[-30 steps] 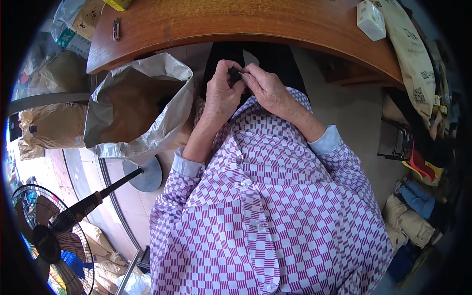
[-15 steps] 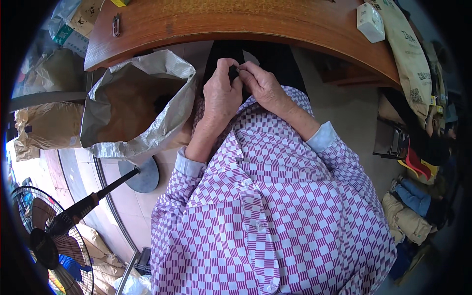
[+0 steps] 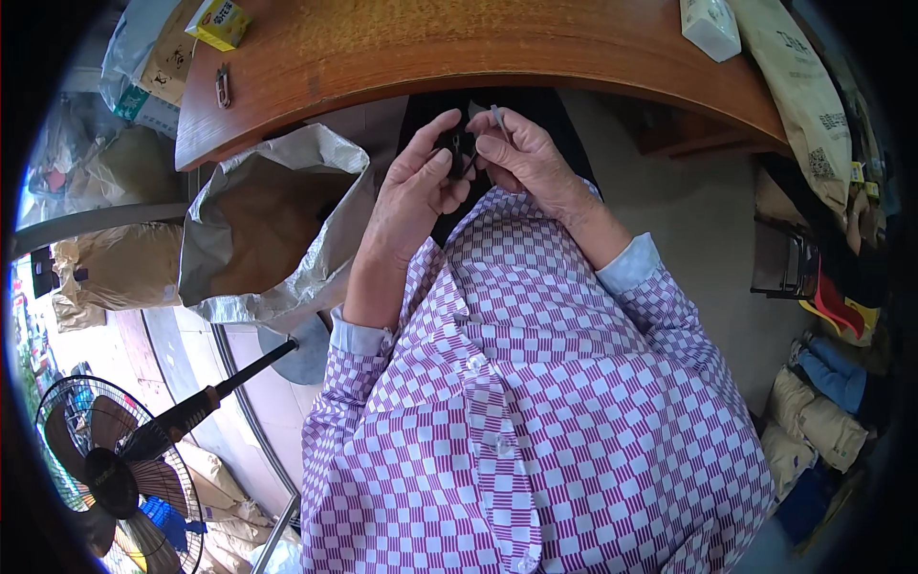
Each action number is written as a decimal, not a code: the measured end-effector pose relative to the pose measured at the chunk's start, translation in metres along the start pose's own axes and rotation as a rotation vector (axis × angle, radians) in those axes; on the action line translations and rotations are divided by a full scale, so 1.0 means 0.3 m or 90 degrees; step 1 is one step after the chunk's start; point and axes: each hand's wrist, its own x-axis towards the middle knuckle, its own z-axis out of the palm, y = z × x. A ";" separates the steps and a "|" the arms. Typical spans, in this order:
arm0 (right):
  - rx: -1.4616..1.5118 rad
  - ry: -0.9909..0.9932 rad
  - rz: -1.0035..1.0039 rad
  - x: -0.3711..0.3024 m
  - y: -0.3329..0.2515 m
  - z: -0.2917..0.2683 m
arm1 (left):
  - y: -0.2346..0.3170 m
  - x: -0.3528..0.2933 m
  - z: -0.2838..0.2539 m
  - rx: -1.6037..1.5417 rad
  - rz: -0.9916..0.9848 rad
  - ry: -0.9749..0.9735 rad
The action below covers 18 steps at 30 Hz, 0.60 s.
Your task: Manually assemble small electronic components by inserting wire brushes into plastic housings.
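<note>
My left hand [image 3: 411, 191] is curled above my lap, with thumb and fingers closed on a small black piece [image 3: 457, 151] whose kind I cannot make out against the dark trousers. My right hand [image 3: 535, 167] is beside it, fingers bent in a pinch. From its fingertips sticks up a thin pale strip [image 3: 498, 119]. The two hands' fingertips nearly meet around the black piece. To the left of my left hand stands a wide-mouthed silvery sack [image 3: 330, 153] with a brown inside; something dark shows within it.
Ahead is a wooden table [image 3: 459, 48], its curved edge close to my hands. On it are thread snips [image 3: 224, 86], a yellow box [image 3: 219, 24] and a white tissue pack [image 3: 710, 31]. A fan [image 3: 115, 478] stands at lower left, brown packages [image 3: 124, 263] beyond the sack.
The hands have opened out slightly from a tight pinch, so the black piece and pale strip now show. The view has shifted, bringing more of the yellow box into sight.
</note>
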 end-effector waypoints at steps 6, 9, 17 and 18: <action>0.080 -0.106 0.089 -0.015 -0.032 -0.017 | 0.001 -0.001 0.010 -0.022 -0.070 -0.126; 0.012 -0.117 0.094 -0.003 -0.018 -0.030 | -0.004 0.002 0.009 0.015 -0.052 -0.080; -0.203 0.018 -0.035 0.010 0.003 0.036 | -0.032 -0.005 0.017 0.495 0.183 0.044; -0.207 0.013 -0.032 0.000 -0.014 0.050 | -0.039 -0.007 0.008 0.498 0.213 0.077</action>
